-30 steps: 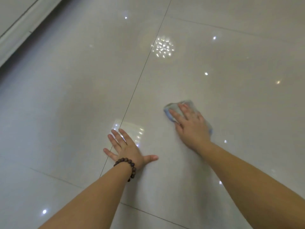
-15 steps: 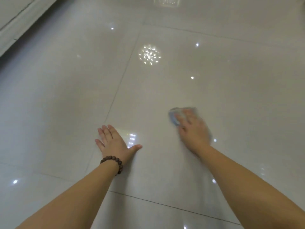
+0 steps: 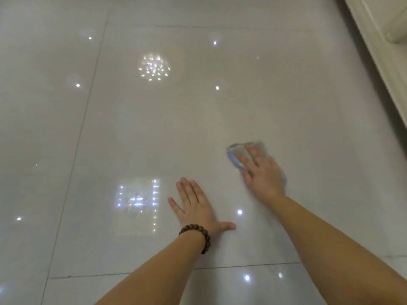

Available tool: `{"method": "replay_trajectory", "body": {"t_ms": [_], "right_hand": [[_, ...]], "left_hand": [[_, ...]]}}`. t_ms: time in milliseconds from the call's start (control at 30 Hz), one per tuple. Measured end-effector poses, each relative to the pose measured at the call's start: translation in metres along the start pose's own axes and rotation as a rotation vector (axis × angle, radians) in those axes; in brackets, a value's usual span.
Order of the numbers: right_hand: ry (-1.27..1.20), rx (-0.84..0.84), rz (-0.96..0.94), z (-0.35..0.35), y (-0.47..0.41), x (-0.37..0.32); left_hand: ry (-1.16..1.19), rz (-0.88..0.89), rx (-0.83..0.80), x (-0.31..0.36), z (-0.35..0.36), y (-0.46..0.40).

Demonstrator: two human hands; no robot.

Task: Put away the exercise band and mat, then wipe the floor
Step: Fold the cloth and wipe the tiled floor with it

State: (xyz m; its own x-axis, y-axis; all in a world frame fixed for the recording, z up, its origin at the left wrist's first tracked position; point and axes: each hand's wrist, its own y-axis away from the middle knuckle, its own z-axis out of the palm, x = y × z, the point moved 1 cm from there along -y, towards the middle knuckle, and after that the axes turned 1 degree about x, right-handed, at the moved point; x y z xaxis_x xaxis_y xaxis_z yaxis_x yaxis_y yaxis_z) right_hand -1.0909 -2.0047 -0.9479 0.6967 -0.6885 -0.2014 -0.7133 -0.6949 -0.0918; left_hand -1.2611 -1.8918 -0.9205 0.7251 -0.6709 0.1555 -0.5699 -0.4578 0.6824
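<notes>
The right hand [image 3: 262, 172] lies palm down on a pale blue cloth [image 3: 235, 155], its fingers stretched forward and pressing the cloth flat against the floor [image 3: 154, 133]. The hand and cloth are blurred, so how far the fingers bend cannot be told exactly, but they look straight rather than curled. The cloth shows ahead of the fingertips and along the thumb side of the hand, with a fainter edge showing past its outer side; the rest is hidden beneath the palm.

Just to the inner side of that hand and a little nearer the body, the left hand [image 3: 196, 208] rests flat on the floor, fingers straight and close together, thumb spread out toward the right hand. The two hands are near but not touching. A dark wooden bead bracelet [image 3: 199, 235] circles the left wrist.

Around both hands the floor is glossy, light-coloured tile. A grout line [image 3: 242, 266] crosses under both forearms behind the hands, and another runs away forward well out to the far side of the left hand. Bright reflections of ceiling lights dot the tile, with a square patch of glare [image 3: 137, 203] just beyond the left hand's outer edge and a round cluster [image 3: 153, 67] well ahead of it. Far out past the right hand, a cream-coloured skirting or frame [image 3: 383, 62] edges the floor.
</notes>
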Motion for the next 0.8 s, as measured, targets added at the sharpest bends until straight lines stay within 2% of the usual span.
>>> {"method": "replay_trajectory", "body": {"t_ms": [67,133,167,200,233,267,333,367,400,433,467,500,533,600,633,667,700,733,800], "right_hand": [[0.033,0.135,0.509,-0.018,0.014,0.066],[-0.026,0.156,1.0,-0.033,0.006,0.093],[-0.06,0.167,1.184,-0.033,-0.008,0.088],[-0.06,0.173,1.249,-0.029,-0.023,0.071],[-0.083,0.157,1.166,-0.022,-0.039,0.045],[-0.1,0.136,0.955,-0.01,-0.053,0.014],[-0.077,0.061,0.37,0.012,-0.058,-0.052],[-0.069,0.009,0.104,0.016,-0.05,-0.065],[-0.079,-0.031,-0.072,0.014,-0.044,-0.058],[-0.09,-0.047,-0.146,0.008,-0.041,-0.033],[-0.048,-0.02,-0.096,0.003,-0.035,0.001],[-0.005,0.037,0.07,-0.004,-0.026,0.041],[0.042,0.119,0.303,-0.013,-0.018,0.083],[0.027,0.182,0.879,-0.036,-0.001,0.144],[-0.02,0.19,1.115,-0.044,-0.001,0.151],[-0.029,0.202,1.243,-0.047,-0.006,0.142],[-0.024,0.178,1.219,-0.043,-0.013,0.121],[-0.025,0.166,1.077,-0.034,-0.02,0.095],[-0.022,0.131,0.602,-0.01,-0.026,0.033]], "left_hand": [[-0.015,-0.01,-0.007,0.0,0.001,-0.003],[-0.021,-0.023,-0.022,0.001,0.001,-0.006],[-0.022,-0.029,-0.029,0.002,0.001,-0.006],[-0.024,-0.034,-0.034,0.003,0.001,-0.006],[-0.023,-0.04,-0.036,0.004,0.0,-0.006],[-0.023,-0.046,-0.04,0.004,-0.001,-0.005],[-0.036,-0.054,-0.054,0.006,-0.003,-0.004],[-0.046,-0.061,-0.062,0.007,-0.003,-0.003],[-0.055,-0.071,-0.067,0.007,-0.003,-0.003],[-0.059,-0.079,-0.064,0.007,-0.004,-0.004],[-0.063,-0.086,-0.063,0.007,-0.004,-0.005],[-0.066,-0.09,-0.067,0.009,-0.003,-0.006],[-0.065,-0.094,-0.068,0.008,-0.003,-0.007],[-0.063,-0.094,-0.07,0.009,-0.003,-0.006],[-0.058,-0.09,-0.07,0.009,-0.003,-0.006],[-0.054,-0.087,-0.067,0.009,-0.003,-0.005],[-0.055,-0.085,-0.062,0.009,-0.003,-0.005],[-0.058,-0.085,-0.056,0.009,-0.002,-0.005],[-0.065,-0.092,-0.038,0.009,-0.001,-0.005]]}}
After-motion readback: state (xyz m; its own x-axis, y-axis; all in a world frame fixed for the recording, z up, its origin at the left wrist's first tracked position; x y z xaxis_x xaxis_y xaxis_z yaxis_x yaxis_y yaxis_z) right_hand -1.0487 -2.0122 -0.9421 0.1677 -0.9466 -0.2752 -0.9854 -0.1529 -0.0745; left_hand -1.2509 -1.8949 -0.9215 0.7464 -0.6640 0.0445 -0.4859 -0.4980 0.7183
